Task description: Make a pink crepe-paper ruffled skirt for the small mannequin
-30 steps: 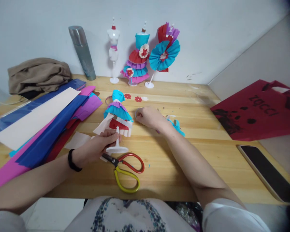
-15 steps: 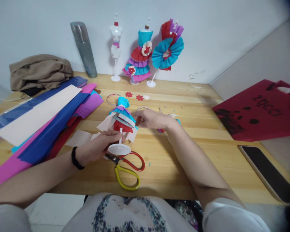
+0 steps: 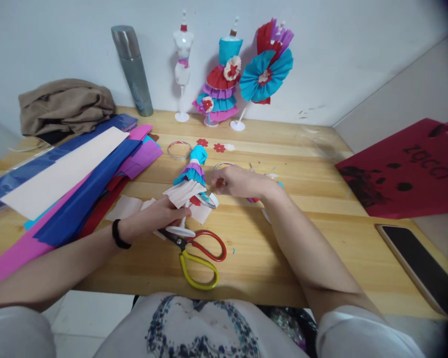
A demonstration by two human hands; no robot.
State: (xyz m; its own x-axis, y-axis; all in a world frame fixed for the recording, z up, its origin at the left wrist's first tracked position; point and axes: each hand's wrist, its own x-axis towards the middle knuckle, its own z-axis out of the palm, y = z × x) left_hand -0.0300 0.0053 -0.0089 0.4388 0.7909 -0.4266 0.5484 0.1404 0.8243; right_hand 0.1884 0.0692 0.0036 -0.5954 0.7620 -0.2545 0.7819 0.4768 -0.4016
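Note:
My left hand (image 3: 169,214) is closed around the stand of a small mannequin (image 3: 180,231), which leans away from me. The mannequin wears a paper dress (image 3: 194,171) with a blue top and purple and blue ruffles. A pale pleated paper strip (image 3: 184,193) hangs over its lower skirt, and a thin curved band (image 3: 207,201) shows beside it. My right hand (image 3: 237,181) is just right of the skirt, fingers pinched; what is between them is hidden. Behind these fingers a tape roll (image 3: 224,165) partly shows. Scissors (image 3: 201,256) with red and yellow handles lie below the stand.
Crepe paper sheets (image 3: 93,194) are piled at left. Another tape roll (image 3: 179,150) and red paper flowers (image 3: 219,147) lie farther back. Along the wall stand a bottle (image 3: 132,72), a bare mannequin (image 3: 182,74) and two dressed ones. A phone (image 3: 410,266) and red bag (image 3: 399,169) are at right.
The mannequin's base has tipped flatter and its top shifted slightly right. The pale strip now drapes across the skirt front. My right hand stays beside the skirt.

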